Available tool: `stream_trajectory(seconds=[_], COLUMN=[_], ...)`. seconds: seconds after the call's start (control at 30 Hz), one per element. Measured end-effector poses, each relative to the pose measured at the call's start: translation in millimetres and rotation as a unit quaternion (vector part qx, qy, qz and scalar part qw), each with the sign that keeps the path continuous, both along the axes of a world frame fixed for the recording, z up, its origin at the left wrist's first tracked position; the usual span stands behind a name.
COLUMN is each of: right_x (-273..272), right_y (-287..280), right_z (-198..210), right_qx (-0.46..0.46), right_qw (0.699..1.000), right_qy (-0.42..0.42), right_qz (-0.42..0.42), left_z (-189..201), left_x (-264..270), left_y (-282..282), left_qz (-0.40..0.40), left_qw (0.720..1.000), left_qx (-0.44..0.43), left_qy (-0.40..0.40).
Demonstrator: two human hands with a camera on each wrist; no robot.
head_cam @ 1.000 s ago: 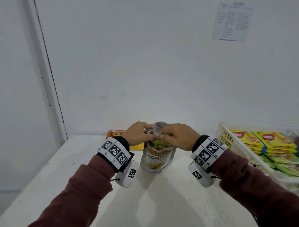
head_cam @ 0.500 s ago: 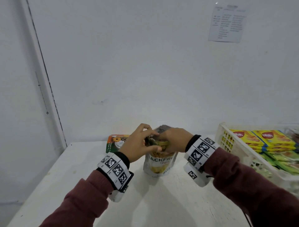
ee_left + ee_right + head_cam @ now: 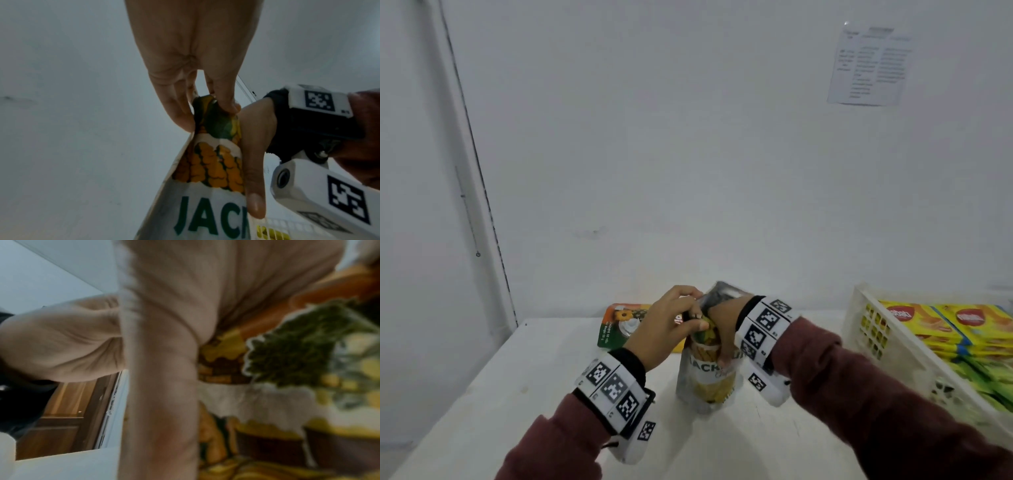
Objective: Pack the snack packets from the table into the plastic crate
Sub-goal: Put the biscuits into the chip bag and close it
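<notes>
A white jackfruit-chips pouch (image 3: 709,380) stands upright on the white table (image 3: 551,394). My left hand (image 3: 697,320) pinches its folded top between thumb and fingers (image 3: 180,116). My right hand (image 3: 722,342) grips the same top from the right, its thumb (image 3: 254,186) lying down the pouch's (image 3: 205,186) printed front. The right wrist view is blurred and shows that thumb (image 3: 160,386) against the pouch (image 3: 287,386). The white plastic crate (image 3: 866,329) sits at the right.
The crate holds yellow packets (image 3: 928,318) and green packets (image 3: 983,373) in rows. A green and orange packet (image 3: 619,322) lies flat on the table behind my left hand, near the wall. A paper sheet (image 3: 869,65) hangs on the wall.
My right hand has turned over the pouch's top, its thumb now down the front. The left hand has shifted from a full grip to a pinch on the top fold.
</notes>
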State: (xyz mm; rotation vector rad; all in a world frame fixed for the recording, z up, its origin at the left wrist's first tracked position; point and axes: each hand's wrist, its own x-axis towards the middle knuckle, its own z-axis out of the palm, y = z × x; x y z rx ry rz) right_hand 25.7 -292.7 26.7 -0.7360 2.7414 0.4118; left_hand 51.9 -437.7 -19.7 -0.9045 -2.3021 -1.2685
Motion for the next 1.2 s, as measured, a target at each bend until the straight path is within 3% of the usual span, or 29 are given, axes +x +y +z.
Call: stream_trajectory(seconds=[0.1,0.17,0.27,0.33,0.4,0.47,0.57,0.67,0.73,0.87,1.07,1.13,1.2], right_x=[-5,-3,2,2,-2,-7,-15,-19,-22,-20,-27,-28,-27], right_y=[2,15,50,73,87,92,85,69,60,51,59,59,58], right_z=[1,6,6,-4,-20,-41,-67,-82,-86,-84,-106,-111,-110], right_qx=[-0.045,-0.126,-0.315,-0.416,-0.548,-0.651,-0.71,-0.751,-0.787,-0.805,-0.763,-0.772,-0.773], right_qw=[0.999,0.991,0.933,0.882,0.829,0.756,0.682,0.627,0.593,0.58,0.596,0.597,0.604], right_qy=[-0.002,0.034,0.144,0.206,0.112,-0.029,-0.161,-0.193,-0.143,-0.073,-0.216,-0.181,-0.147], right_qz=[0.025,0.039,0.099,0.085,0.005,-0.057,-0.066,-0.079,-0.093,-0.099,-0.125,-0.124,-0.126], left_z=[-7,-16,-30,-37,-40,-38,-38,-40,-43,-42,-48,-47,-47], left_x=[-6,-10,-14,-16,-17,-15,-16,-22,-28,-31,-37,-38,-39], left_y=[3,3,4,7,12,17,25,30,32,41,41,40,35], left_qz=[0.019,0.03,0.018,-0.009,-0.021,-0.033,-0.02,0.04,0.099,0.148,0.175,0.164,0.1], left_qw=[0.997,0.988,0.963,0.95,0.946,0.945,0.937,0.928,0.919,0.911,0.899,0.904,0.914], left_qx=[0.07,0.144,0.229,0.253,0.239,0.225,0.245,0.278,0.296,0.322,0.353,0.336,0.297], left_qy=[-0.022,-0.048,-0.139,-0.185,-0.216,-0.235,-0.249,-0.245,-0.24,-0.209,-0.192,-0.209,-0.256])
